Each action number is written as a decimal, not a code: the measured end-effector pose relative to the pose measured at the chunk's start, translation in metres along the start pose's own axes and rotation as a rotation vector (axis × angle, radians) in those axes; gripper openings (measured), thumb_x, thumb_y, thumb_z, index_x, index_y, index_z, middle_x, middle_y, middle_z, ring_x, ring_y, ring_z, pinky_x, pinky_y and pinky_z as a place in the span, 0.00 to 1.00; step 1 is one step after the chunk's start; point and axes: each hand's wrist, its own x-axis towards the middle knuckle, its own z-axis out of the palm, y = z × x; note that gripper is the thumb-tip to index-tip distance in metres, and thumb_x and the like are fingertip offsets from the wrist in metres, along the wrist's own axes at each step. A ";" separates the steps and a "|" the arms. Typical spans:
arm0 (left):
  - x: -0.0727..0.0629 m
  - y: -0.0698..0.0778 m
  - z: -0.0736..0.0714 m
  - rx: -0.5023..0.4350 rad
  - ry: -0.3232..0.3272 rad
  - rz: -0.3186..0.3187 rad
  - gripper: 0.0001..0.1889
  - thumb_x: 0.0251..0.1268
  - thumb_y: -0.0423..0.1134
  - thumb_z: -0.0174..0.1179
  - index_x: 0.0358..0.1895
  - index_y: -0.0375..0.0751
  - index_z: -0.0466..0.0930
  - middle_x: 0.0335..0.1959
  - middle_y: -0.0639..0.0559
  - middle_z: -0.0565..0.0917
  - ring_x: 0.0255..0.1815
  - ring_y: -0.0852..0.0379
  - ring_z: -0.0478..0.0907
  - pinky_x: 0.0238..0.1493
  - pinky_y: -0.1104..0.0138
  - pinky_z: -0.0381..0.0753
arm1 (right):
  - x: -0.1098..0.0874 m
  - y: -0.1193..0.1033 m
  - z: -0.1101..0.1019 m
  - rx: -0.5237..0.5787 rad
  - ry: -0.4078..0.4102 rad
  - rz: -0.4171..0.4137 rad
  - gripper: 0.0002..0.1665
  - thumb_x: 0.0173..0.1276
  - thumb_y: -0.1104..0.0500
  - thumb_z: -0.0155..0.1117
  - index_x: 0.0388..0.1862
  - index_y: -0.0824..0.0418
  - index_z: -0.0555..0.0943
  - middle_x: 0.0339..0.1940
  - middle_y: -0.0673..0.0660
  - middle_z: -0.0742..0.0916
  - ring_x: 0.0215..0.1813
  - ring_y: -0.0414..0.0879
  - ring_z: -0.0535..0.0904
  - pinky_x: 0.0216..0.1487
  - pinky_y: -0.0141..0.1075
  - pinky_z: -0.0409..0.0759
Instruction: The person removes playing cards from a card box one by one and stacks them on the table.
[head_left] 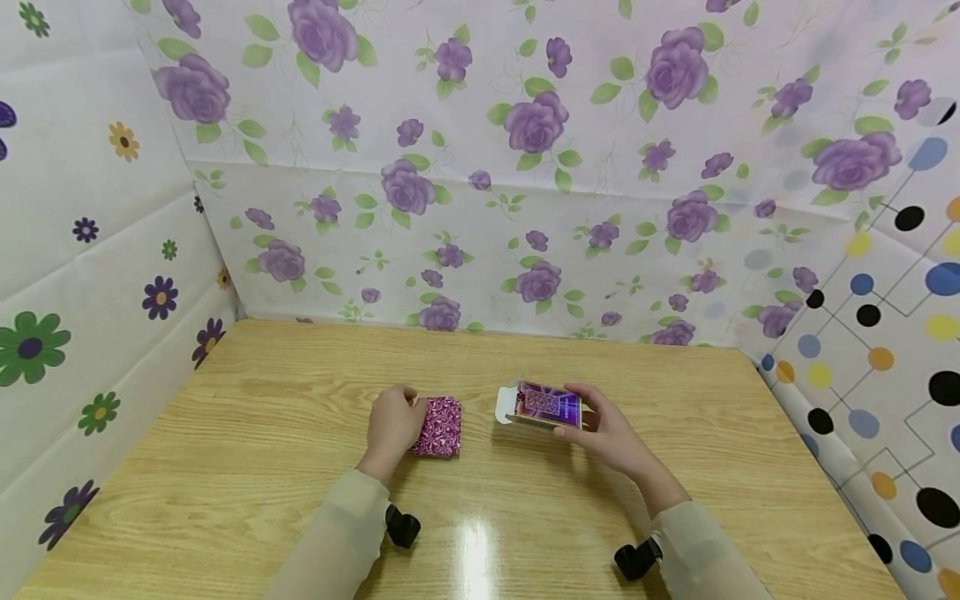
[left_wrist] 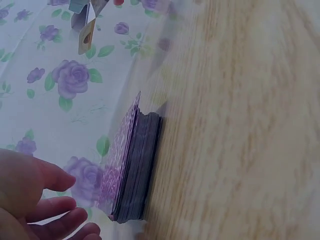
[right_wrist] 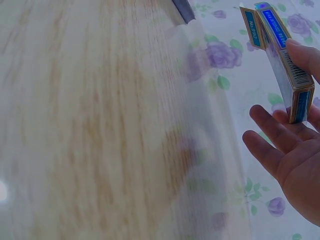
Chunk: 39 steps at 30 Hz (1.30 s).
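A deck of playing cards [head_left: 442, 427] with a pink-and-white swirl back lies stacked on the table; its slightly uneven layered side [left_wrist: 142, 167] faces the left wrist view. My left hand [head_left: 394, 425] is at the deck's left edge, and in the left wrist view its loosely bent fingers [left_wrist: 60, 220] show a gap to the cards. To the right, my right hand [head_left: 611, 433] holds a purple card box [head_left: 550, 405] by its right end, thumb on one side and fingers on the other. The box's white end flap [head_left: 506, 405] stands open toward the deck.
The wood-grain table [head_left: 300, 367] reaches back to a cloth wall [head_left: 480, 250] printed with purple roses. Patterned cloths flank it on the left and right. A black wrist device [head_left: 402, 527] sits on the left sleeve, another [head_left: 637, 560] on the right.
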 end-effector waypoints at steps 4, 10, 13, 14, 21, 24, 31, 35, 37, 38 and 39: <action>-0.002 0.003 -0.001 -0.018 0.007 0.022 0.18 0.64 0.41 0.56 0.51 0.32 0.78 0.46 0.39 0.82 0.44 0.45 0.80 0.41 0.54 0.81 | 0.001 0.000 0.000 -0.003 -0.003 0.002 0.44 0.60 0.56 0.69 0.71 0.62 0.58 0.68 0.66 0.68 0.61 0.62 0.74 0.54 0.36 0.80; -0.003 0.008 -0.003 -0.077 0.021 0.064 0.19 0.63 0.39 0.56 0.54 0.31 0.77 0.48 0.38 0.81 0.38 0.48 0.78 0.36 0.59 0.79 | 0.001 -0.004 -0.001 -0.016 0.000 0.016 0.44 0.59 0.54 0.70 0.71 0.59 0.59 0.69 0.64 0.68 0.62 0.62 0.74 0.56 0.40 0.79; -0.004 0.010 -0.002 -0.112 0.025 0.081 0.19 0.63 0.38 0.56 0.54 0.31 0.76 0.48 0.38 0.81 0.37 0.49 0.78 0.35 0.61 0.79 | 0.001 -0.003 -0.001 -0.016 0.001 0.019 0.44 0.59 0.53 0.70 0.70 0.56 0.60 0.69 0.63 0.67 0.62 0.62 0.74 0.57 0.41 0.79; -0.004 0.010 -0.002 -0.126 0.026 0.085 0.19 0.63 0.38 0.56 0.55 0.31 0.75 0.49 0.37 0.80 0.39 0.49 0.79 0.37 0.60 0.80 | 0.001 -0.003 -0.001 -0.012 0.000 0.018 0.44 0.59 0.53 0.70 0.70 0.55 0.60 0.69 0.63 0.67 0.62 0.62 0.74 0.57 0.41 0.79; -0.008 0.013 -0.001 -0.232 0.034 0.131 0.20 0.62 0.36 0.55 0.56 0.28 0.74 0.50 0.36 0.79 0.43 0.45 0.80 0.43 0.56 0.82 | 0.001 -0.002 0.000 -0.003 -0.003 0.017 0.44 0.59 0.54 0.70 0.71 0.57 0.59 0.70 0.63 0.67 0.62 0.62 0.74 0.57 0.39 0.79; -0.010 0.015 -0.002 -0.241 0.060 0.163 0.19 0.61 0.35 0.54 0.54 0.27 0.74 0.48 0.35 0.79 0.41 0.46 0.80 0.40 0.58 0.82 | 0.000 -0.003 0.000 -0.006 -0.003 0.018 0.45 0.59 0.54 0.70 0.71 0.59 0.58 0.70 0.63 0.67 0.62 0.62 0.73 0.58 0.40 0.78; -0.010 0.018 0.000 -0.281 0.039 0.156 0.18 0.62 0.35 0.55 0.54 0.29 0.74 0.48 0.36 0.80 0.42 0.46 0.80 0.44 0.57 0.82 | 0.000 -0.004 0.000 -0.015 -0.003 0.021 0.44 0.60 0.53 0.69 0.71 0.56 0.59 0.70 0.63 0.66 0.63 0.62 0.73 0.59 0.42 0.78; -0.011 0.021 0.001 -0.305 0.029 0.157 0.18 0.62 0.35 0.56 0.54 0.30 0.75 0.48 0.37 0.80 0.42 0.48 0.80 0.45 0.58 0.82 | 0.000 -0.004 0.000 -0.026 -0.005 0.021 0.44 0.60 0.52 0.69 0.71 0.55 0.59 0.70 0.63 0.66 0.63 0.62 0.73 0.59 0.43 0.77; -0.011 0.022 0.002 -0.317 0.025 0.161 0.17 0.63 0.35 0.56 0.53 0.31 0.75 0.47 0.38 0.81 0.42 0.48 0.80 0.45 0.58 0.82 | 0.000 -0.005 0.000 -0.024 -0.007 0.019 0.43 0.60 0.52 0.69 0.71 0.55 0.59 0.70 0.63 0.66 0.63 0.63 0.72 0.59 0.43 0.78; -0.012 0.023 0.002 -0.322 0.023 0.162 0.17 0.63 0.35 0.56 0.53 0.31 0.75 0.47 0.38 0.81 0.42 0.48 0.79 0.45 0.59 0.82 | 0.000 -0.005 0.000 -0.023 -0.008 0.019 0.43 0.60 0.52 0.69 0.71 0.54 0.59 0.70 0.63 0.66 0.63 0.62 0.72 0.58 0.42 0.78; -0.012 0.023 0.002 -0.326 0.021 0.168 0.17 0.63 0.35 0.55 0.53 0.31 0.75 0.47 0.38 0.81 0.42 0.48 0.79 0.44 0.59 0.82 | 0.000 -0.005 0.000 -0.023 -0.010 0.018 0.43 0.61 0.52 0.69 0.71 0.54 0.59 0.70 0.63 0.66 0.63 0.62 0.72 0.58 0.42 0.78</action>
